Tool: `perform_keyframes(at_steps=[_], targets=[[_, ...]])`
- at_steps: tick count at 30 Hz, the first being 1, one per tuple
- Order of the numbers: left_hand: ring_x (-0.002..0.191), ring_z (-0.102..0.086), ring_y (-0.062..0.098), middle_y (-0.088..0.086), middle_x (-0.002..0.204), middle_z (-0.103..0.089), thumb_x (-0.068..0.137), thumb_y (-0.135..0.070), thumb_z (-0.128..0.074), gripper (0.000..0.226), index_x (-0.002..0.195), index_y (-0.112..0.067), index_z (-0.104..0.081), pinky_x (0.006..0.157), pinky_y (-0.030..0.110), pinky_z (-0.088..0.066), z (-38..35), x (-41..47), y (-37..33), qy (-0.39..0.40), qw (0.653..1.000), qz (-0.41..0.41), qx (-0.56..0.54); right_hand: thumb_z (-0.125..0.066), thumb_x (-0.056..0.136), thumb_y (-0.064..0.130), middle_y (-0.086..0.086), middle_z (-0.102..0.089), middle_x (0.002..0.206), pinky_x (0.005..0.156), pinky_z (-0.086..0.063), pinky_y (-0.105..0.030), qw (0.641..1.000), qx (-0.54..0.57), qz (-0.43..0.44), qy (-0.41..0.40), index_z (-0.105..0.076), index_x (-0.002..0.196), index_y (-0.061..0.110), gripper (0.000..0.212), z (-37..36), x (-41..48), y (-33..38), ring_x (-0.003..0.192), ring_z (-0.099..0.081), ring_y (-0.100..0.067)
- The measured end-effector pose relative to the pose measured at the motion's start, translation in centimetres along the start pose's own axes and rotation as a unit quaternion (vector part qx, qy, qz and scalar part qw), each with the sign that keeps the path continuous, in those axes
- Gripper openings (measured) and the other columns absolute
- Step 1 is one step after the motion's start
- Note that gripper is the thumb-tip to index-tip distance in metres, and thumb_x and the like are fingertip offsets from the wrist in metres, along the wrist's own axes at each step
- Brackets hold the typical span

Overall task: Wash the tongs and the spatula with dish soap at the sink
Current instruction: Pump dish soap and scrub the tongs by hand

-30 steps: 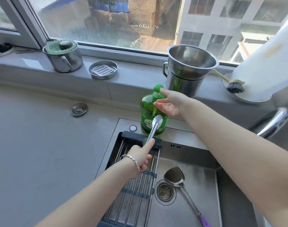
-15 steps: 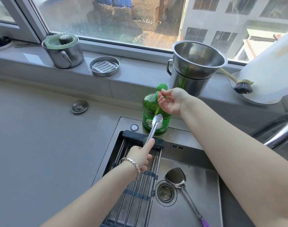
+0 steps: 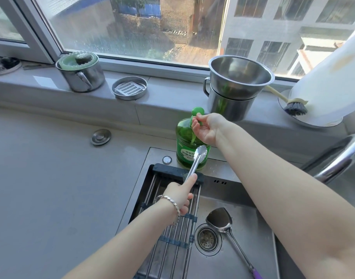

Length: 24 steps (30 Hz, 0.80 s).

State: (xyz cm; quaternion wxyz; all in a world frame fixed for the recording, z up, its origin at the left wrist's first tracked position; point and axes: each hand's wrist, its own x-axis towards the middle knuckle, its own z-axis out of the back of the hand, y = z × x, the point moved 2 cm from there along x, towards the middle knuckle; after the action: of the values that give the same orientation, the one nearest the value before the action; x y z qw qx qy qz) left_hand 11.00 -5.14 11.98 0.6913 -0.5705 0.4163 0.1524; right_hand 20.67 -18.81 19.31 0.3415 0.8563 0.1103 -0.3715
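Note:
My left hand (image 3: pixel 179 195) grips the metal tongs (image 3: pixel 196 162) over the sink, their tips pointing up at the green dish soap bottle (image 3: pixel 185 141). The bottle stands on the sink's back ledge. My right hand (image 3: pixel 206 127) is cupped at the bottle's green pump head (image 3: pixel 197 112), thumb and fingers around the spout, palm up beneath it. The metal spatula (image 3: pixel 225 224) with a purple handle end lies in the sink basin (image 3: pixel 243 248), its blade beside the drain (image 3: pixel 208 239).
A roll-up drying rack (image 3: pixel 170 234) covers the sink's left part. The faucet (image 3: pixel 338 158) curves in at right. On the sill stand a lidded pot (image 3: pixel 81 72), a strainer dish (image 3: pixel 129 87), stacked steel pots (image 3: pixel 236 85), a dish brush (image 3: pixel 293 106) and a white roll (image 3: pixel 329 81).
My right hand has gone from open beside the pump to curled around its spout with the palm under it. My left hand with the tongs has stayed put.

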Motion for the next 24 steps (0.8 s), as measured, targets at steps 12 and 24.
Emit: perform_keyframes(at_steps=[12,24], targets=[[0.043,-0.029,0.005,0.002,0.069,-0.048,0.089,-0.058,-0.043,0.059,0.118,-0.007,-0.052,0.031,0.012,-0.025,0.1,-1.4,-0.1,-0.004,1.000,-0.002,0.019,-0.048,0.096,0.028,-0.015,-0.056,0.086,0.048,-0.054,-0.018,0.998,-0.055,0.027,0.034,-0.050,0.109,-0.012,0.041,3.4,-2.7,-0.6,0.044,-0.065,-0.016],[0.038,-0.028,0.004,-0.001,0.060,-0.043,0.090,-0.056,-0.044,0.043,0.091,-0.014,-0.053,0.033,0.012,-0.024,1.4,-1.0,-0.5,-0.022,1.000,0.006,-0.014,-0.056,0.091,0.035,-0.005,-0.053,0.067,0.031,-0.042,-0.013,0.980,-0.195,0.041,-0.023,-0.056,0.077,0.003,0.036,0.0,0.3,1.0,0.028,-0.050,-0.006]])
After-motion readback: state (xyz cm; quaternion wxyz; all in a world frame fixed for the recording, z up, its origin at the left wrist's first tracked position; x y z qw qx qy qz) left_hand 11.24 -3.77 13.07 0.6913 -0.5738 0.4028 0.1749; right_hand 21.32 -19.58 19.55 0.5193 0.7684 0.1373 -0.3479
